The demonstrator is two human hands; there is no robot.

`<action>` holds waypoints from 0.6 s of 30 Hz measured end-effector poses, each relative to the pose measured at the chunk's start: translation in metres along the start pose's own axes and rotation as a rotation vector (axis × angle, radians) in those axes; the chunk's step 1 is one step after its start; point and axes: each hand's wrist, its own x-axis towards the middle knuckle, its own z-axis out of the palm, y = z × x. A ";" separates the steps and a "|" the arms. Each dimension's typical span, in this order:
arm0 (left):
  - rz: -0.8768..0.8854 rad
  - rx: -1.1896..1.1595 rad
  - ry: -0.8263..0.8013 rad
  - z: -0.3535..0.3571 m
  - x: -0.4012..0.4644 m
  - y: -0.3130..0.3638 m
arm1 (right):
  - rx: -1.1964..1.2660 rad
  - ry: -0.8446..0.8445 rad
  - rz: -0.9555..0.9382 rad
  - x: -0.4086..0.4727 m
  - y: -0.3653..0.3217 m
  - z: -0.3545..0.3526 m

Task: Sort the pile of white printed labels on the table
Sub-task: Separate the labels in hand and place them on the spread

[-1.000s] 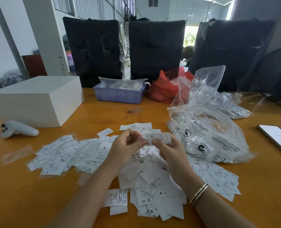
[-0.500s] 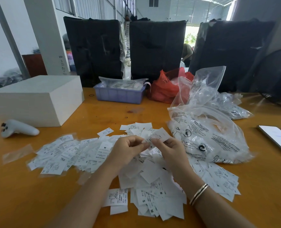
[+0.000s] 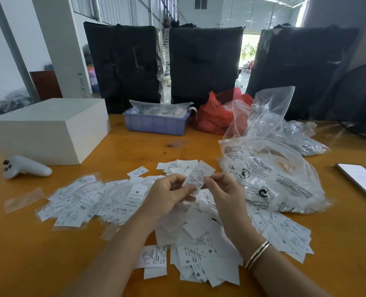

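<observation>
Three tall black wrapped bales (image 3: 205,65) stand behind the orange surface (image 3: 27,254), blocking most of the hall beyond. On the surface, a white box (image 3: 49,129) sits at the far left, clear printed plastic bags (image 3: 272,179) bulge at the right, and a red bag (image 3: 216,116) leans beside a purple tray (image 3: 156,123) of packets. A dark fan (image 3: 362,103) is cut off by the right edge, as is a phone (image 3: 362,181) lying face up; a white controller (image 3: 25,167) rests near the box. The pile of white labels (image 3: 96,200) spreads across the middle, partly covered by both forearms; most print is too small to read, though M, S and XXL show. The left hand (image 3: 167,194) and right hand (image 3: 227,194) meet above the pile, each grip pinching the lower end of one label (image 3: 198,175), which stands tilted up between the fingertips. A gold bangle (image 3: 258,255) circles the right wrist.
</observation>
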 end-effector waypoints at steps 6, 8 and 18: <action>0.028 0.000 0.052 -0.004 0.003 0.001 | 0.017 -0.013 0.037 0.000 0.000 0.000; 0.045 0.083 0.039 -0.004 0.003 0.000 | 0.021 -0.014 0.043 -0.001 0.000 0.000; 0.071 0.156 0.038 -0.007 0.003 -0.003 | -0.258 -0.081 -0.053 0.002 -0.006 -0.011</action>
